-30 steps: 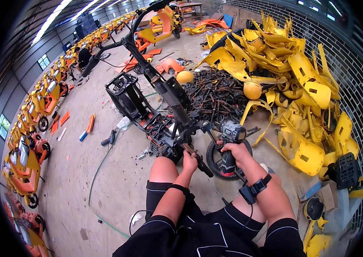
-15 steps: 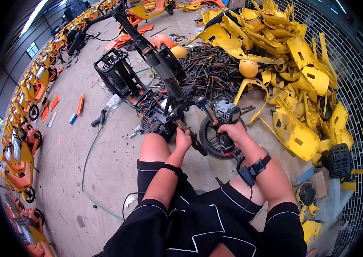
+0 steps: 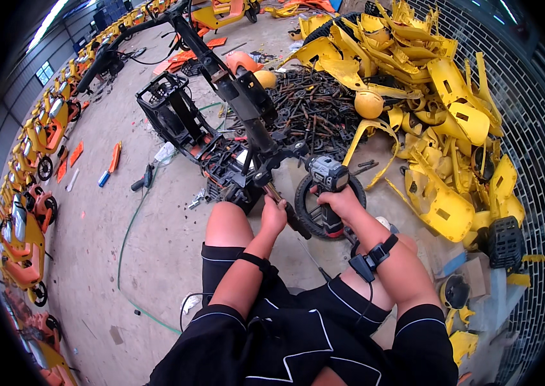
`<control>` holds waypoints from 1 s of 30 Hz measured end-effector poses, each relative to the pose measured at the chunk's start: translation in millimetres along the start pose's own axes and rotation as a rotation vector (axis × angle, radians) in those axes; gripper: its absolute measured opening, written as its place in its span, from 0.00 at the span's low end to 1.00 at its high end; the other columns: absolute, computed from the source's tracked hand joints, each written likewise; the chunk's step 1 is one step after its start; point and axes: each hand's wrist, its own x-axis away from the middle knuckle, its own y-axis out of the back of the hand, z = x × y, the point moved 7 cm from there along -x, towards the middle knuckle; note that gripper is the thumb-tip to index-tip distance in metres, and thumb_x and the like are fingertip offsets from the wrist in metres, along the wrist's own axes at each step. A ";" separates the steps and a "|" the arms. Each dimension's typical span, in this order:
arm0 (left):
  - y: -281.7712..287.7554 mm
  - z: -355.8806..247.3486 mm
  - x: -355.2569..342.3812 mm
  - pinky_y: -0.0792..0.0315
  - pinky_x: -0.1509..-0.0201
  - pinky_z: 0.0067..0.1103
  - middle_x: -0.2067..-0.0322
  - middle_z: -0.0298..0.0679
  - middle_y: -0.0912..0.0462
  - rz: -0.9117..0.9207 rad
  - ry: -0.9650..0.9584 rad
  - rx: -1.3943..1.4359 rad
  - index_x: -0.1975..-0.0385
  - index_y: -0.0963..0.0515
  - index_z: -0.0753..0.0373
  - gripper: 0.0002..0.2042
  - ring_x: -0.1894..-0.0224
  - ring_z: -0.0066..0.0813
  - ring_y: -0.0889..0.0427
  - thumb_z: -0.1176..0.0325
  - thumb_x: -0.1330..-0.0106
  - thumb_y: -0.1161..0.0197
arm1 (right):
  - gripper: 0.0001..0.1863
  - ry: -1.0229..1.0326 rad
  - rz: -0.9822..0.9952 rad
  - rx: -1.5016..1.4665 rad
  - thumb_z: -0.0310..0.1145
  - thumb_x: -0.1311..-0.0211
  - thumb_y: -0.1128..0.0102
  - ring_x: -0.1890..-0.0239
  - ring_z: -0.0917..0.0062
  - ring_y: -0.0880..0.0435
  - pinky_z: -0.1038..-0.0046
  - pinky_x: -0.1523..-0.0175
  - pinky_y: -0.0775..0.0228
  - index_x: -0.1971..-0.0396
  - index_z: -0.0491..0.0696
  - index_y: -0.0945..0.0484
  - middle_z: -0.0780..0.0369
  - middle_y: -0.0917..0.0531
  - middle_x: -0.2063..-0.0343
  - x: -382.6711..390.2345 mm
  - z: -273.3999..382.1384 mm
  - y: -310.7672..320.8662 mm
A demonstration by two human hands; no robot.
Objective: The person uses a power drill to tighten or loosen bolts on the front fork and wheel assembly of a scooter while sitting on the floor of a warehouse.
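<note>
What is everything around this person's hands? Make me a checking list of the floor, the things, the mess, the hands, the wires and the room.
Surface: bare concrete floor, dusty.
Job's things: black bike frame lying stripped; small wheel by the knees.
Clutter: yellow plastic panels heaped right; dark metal parts pile; orange scraps.
Hands: left hand grips a frame bar; right hand grips a power drill.
Cables: green hose across floor.
Surroundings: orange bikes lined left; wire fence right.
</note>
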 end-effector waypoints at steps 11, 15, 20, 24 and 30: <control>1.2 -3.5 4.7 0.28 0.52 0.41 0.60 0.60 0.20 0.032 0.050 -0.011 0.50 0.38 0.68 0.19 0.56 0.59 0.19 0.64 0.32 0.40 | 0.12 -0.053 -0.045 -0.028 0.21 0.55 0.40 0.67 0.77 0.18 0.76 0.61 0.27 0.67 0.42 0.15 0.64 0.15 0.69 -15.4 -7.4 -1.3; 1.0 -4.6 4.5 0.27 0.55 0.40 0.62 0.59 0.21 0.004 0.007 0.004 0.54 0.37 0.68 0.18 0.59 0.59 0.19 0.64 0.32 0.39 | 0.12 0.061 -0.059 0.131 0.24 0.54 0.37 0.66 0.76 0.17 0.75 0.59 0.26 0.66 0.43 0.15 0.63 0.14 0.69 -22.8 -1.1 0.9; -0.6 -1.8 3.1 0.28 0.54 0.40 0.62 0.59 0.21 -0.005 -0.002 -0.009 0.53 0.37 0.68 0.18 0.58 0.60 0.20 0.64 0.32 0.39 | 0.14 0.125 -0.098 0.416 0.31 0.54 0.33 0.62 0.69 0.14 0.69 0.55 0.25 0.65 0.43 0.16 0.57 0.13 0.67 -29.7 4.7 15.5; -2.3 -1.6 3.3 0.28 0.54 0.40 0.61 0.60 0.21 -0.029 0.001 0.009 0.52 0.38 0.68 0.18 0.58 0.60 0.20 0.64 0.32 0.40 | 0.19 0.149 -0.107 0.669 0.31 0.55 0.32 0.59 0.66 0.15 0.69 0.52 0.25 0.59 0.42 0.19 0.54 0.14 0.65 -28.6 21.9 21.0; -5.9 2.7 2.4 0.28 0.50 0.43 0.57 0.63 0.21 0.005 0.049 0.004 0.50 0.39 0.67 0.19 0.53 0.63 0.21 0.62 0.31 0.42 | 0.20 0.248 -0.106 0.874 0.34 0.54 0.35 0.56 0.54 0.18 0.60 0.52 0.25 0.57 0.49 0.20 0.53 0.15 0.62 -11.8 64.5 13.2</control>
